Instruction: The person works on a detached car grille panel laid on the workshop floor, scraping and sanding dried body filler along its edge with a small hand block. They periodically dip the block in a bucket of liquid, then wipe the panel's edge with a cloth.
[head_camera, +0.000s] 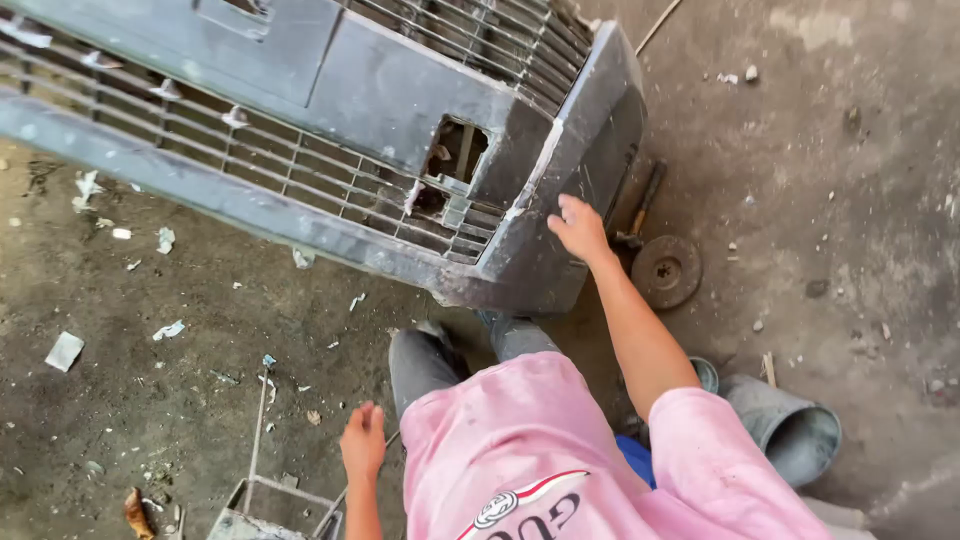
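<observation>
Grille (330, 150), a large grey car front piece with rows of thin horizontal slats, stands tilted on the concrete floor (850, 200) and fills the upper left of the view. Its near corner reaches down toward the person's knees. One ragged hole (458, 150) is broken through the slats near that corner.

The right hand (578, 228) lies flat against the grille's end panel, just right of the hole, fingers spread and pointing up. Its grip is wide open, pressing on the surface rather than closing around anything. The arm runs back from it to a pink sleeve.

The left hand (362, 440) hangs low beside the person's left leg, well apart from the grille. Its fingers are loosely curled and it has hold of nothing. Just below it lies a metal wire frame (270, 495) on the floor.

Right of the grille's corner, a round rusty disc (666, 270) lies on the floor, with a dark-handled tool (640, 210) just beside it, partly hidden by the grille. A grey bucket (790, 430) lies on its side near the person's right elbow. Paper scraps (65, 350) are scattered on the floor at left.
</observation>
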